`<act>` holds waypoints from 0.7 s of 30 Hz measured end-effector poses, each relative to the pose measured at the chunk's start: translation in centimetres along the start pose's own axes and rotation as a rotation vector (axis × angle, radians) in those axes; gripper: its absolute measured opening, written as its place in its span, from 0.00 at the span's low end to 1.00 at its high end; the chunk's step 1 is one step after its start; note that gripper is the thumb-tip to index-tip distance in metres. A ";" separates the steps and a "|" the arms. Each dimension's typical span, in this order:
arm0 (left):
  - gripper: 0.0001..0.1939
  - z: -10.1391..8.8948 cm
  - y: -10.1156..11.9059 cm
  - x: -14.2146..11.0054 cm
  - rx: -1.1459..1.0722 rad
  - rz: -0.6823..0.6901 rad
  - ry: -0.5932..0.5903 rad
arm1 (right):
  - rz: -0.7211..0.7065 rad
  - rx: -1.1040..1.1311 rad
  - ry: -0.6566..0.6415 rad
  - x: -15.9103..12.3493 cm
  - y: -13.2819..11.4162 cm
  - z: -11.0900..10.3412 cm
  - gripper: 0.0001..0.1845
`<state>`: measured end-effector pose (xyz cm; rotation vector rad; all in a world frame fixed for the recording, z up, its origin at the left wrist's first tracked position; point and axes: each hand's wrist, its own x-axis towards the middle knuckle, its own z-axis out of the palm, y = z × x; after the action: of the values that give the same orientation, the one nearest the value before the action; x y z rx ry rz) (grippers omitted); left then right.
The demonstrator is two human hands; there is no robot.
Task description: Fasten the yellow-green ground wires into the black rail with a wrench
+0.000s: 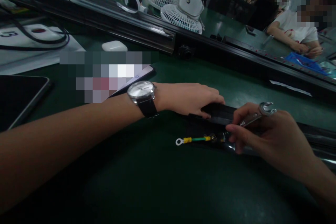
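My right hand (267, 133) is closed around a small metal open-end wrench (250, 120), its jaw pointing up to the right. Below those fingers, a short yellow-green wire (198, 139) with a ring terminal on its left end runs to a bolt and nut (213, 137) at the end of a long black bar (222, 113). My left hand (190, 98) grips that bar from above, thumb on the near side and fingers over the far side. A wristwatch (142, 91) is on my left wrist. The wrench's other end is hidden by my right hand.
A phone (147, 72) and a white earbud case (114, 46) lie beyond my left forearm. At the left are a dark tablet-like device (21, 98) and a black cable (68, 38). A raised black rail (110, 24) crosses behind. Past it stand white fans (190, 1) and seated people (296, 31).
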<state>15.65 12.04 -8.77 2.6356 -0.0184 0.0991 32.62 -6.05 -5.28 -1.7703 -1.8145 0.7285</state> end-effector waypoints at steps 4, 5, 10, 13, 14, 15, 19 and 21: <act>0.21 0.1 0.1 -0.1 0.009 0.018 0.008 | -0.034 -0.012 0.004 -0.1 0.0 0.3 0.12; 0.20 0.1 0.2 -0.1 0.014 0.017 0.012 | -0.042 -0.015 -0.003 -0.1 0.0 0.3 0.12; 0.19 0.2 0.3 -0.1 0.030 0.020 0.008 | -0.059 -0.031 -0.047 0.1 0.1 0.5 0.11; 0.18 0.2 0.2 -0.1 0.027 0.020 -0.005 | -0.071 -0.046 -0.069 0.1 0.1 0.3 0.11; 0.18 0.3 0.2 -0.1 0.029 0.023 -0.005 | -0.077 -0.062 -0.076 0.1 0.1 0.3 0.11; 0.18 0.3 0.2 -0.1 0.035 0.027 -0.001 | -0.083 -0.077 -0.082 0.1 0.0 0.3 0.11; 0.19 0.6 0.2 0.0 0.073 0.034 0.027 | -0.110 -0.105 -0.083 0.1 -0.1 0.2 0.09; 0.18 0.7 0.1 0.0 0.080 0.032 0.028 | -0.124 -0.122 -0.073 0.0 -0.1 0.2 0.09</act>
<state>15.71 11.56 -9.33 2.7143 -0.0473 0.1511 32.42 -6.01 -5.39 -1.7076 -2.0365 0.6536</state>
